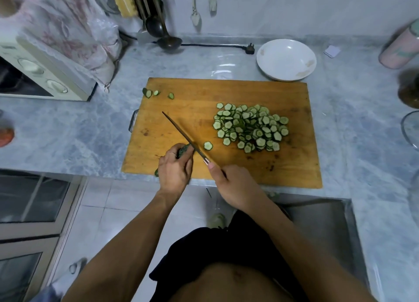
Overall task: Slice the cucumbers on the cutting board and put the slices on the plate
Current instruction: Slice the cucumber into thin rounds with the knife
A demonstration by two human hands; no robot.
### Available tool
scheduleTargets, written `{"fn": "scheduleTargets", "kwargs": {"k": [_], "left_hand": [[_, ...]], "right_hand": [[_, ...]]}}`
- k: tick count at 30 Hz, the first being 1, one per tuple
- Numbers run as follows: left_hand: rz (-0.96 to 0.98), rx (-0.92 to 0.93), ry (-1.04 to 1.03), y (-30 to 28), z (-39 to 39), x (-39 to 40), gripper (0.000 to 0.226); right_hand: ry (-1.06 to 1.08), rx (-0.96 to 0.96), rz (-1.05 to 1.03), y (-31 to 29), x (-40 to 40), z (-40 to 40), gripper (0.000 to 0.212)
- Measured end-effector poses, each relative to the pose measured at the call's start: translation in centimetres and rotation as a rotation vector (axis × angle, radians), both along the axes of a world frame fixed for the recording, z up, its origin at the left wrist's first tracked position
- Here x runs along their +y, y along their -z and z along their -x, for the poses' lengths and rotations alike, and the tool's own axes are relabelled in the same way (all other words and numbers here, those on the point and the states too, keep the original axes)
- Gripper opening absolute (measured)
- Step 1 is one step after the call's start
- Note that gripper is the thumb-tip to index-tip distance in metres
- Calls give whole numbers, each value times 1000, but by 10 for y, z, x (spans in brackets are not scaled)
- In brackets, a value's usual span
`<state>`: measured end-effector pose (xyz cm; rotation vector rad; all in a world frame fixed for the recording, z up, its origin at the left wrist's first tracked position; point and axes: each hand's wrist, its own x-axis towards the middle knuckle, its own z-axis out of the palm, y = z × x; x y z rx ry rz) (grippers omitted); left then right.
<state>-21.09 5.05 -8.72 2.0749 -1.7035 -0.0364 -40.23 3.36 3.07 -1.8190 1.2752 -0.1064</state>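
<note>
A wooden cutting board (226, 93) lies on the marble counter. My left hand (173, 170) grips a dark green cucumber (183, 151) at the board's near left corner. My right hand (235, 186) holds a knife (181, 134) whose blade rests against the cucumber's cut end. One fresh slice (208, 145) lies just right of the blade. A heap of several cucumber slices (251, 128) covers the board's right half. A few end pieces (148, 93) sit at the far left corner. The white plate (286, 59), with nothing on it, stands behind the board at the right.
A toaster oven (40, 75) under a floral cloth stands at the left. A ladle (169, 42) and a black plug and cord (249, 48) lie at the back. A pink canister (401, 47) and a glass bowl (410, 131) stand at the right. A steel sink (322, 229) is near right.
</note>
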Motion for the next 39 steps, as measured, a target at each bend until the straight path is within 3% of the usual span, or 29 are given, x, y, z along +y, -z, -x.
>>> {"fn": "scheduleTargets", "kwargs": {"k": [18, 39], "left_hand": [[85, -22, -24, 8, 5, 1, 31], [75, 11, -6, 9, 1, -2, 29]], "right_hand": [[33, -27, -155, -7, -3, -3, 65], [70, -44, -82, 25, -4, -26, 66]]}}
